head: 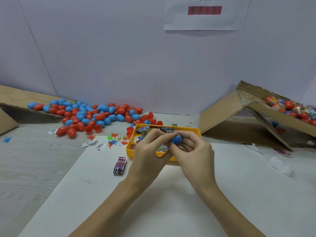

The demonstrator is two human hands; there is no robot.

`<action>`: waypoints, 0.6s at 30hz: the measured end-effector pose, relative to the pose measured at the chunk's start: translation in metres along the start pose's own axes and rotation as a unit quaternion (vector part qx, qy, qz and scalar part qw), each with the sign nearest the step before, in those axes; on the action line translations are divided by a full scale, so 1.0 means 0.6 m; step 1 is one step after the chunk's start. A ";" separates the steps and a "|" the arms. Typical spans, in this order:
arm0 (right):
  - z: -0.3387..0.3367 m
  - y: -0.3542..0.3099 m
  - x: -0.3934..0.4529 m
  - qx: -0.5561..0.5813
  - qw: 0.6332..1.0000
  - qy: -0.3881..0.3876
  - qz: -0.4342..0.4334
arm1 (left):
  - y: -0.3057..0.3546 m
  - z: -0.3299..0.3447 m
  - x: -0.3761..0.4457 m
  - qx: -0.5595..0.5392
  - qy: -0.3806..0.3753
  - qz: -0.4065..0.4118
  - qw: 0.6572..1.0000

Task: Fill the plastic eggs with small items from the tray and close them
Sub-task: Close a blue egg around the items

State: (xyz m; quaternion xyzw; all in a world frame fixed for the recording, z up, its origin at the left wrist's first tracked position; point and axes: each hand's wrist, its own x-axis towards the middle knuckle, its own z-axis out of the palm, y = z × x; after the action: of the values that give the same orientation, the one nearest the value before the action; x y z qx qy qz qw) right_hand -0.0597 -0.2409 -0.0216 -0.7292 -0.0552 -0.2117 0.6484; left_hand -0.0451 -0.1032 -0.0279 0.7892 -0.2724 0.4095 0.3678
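From my head camera, I see both my hands meeting over the yellow tray (pixel 196 130). My right hand (pixel 194 151) has its fingers curled around a blue plastic egg (pixel 177 139), which sits just above the tray's middle. My left hand (pixel 150 147) comes in from the other side, its fingertips (pixel 166 136) pinching at the egg's left end. I cannot tell whether the egg's two halves are fully joined, since my fingers cover the seam.

The tray lies at the far edge of a white sheet (pixel 171 202) and holds small wrapped packets (pixel 143 130) in mixed colours. Just left of it, on the sheet, lies one purple wrapped packet (pixel 120 165) on its own. Near the sheet's far left corner are small plastic figures (pixel 118 139) in orange, green and blue, and a couple of white barcode labels (pixel 100 146).

Farther back on the left, a pile of red and blue eggs (pixel 89 115) spills off a tilted cardboard flap (pixel 15 98) onto the table, with some open red egg halves (pixel 150 117) just behind the tray. On the right a cardboard box (pixel 222 115) leans open, with filled eggs and packets (pixel 290 106) heaped on its upper flap.
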 end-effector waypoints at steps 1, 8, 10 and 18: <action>0.000 0.000 0.000 0.006 1.000 0.001 -0.003 | 0.002 0.000 -0.001 0.004 0.002 0.000 1.000; 0.004 0.002 -0.002 0.001 1.000 -0.003 0.011 | 0.000 0.002 0.002 0.020 -0.017 -0.002 1.000; 0.009 0.003 -0.006 0.011 1.000 -0.001 0.015 | 0.000 0.002 0.000 0.027 -0.018 -0.004 0.999; 0.015 0.005 -0.010 0.015 0.999 -0.005 0.040 | -0.003 0.001 0.001 0.039 -0.048 0.007 0.998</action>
State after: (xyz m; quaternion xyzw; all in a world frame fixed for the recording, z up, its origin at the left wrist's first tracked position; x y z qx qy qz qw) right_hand -0.0617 -0.2315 -0.0271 -0.7220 -0.0326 -0.1814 0.6669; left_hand -0.0436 -0.1027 -0.0282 0.8200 -0.2789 0.3836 0.3204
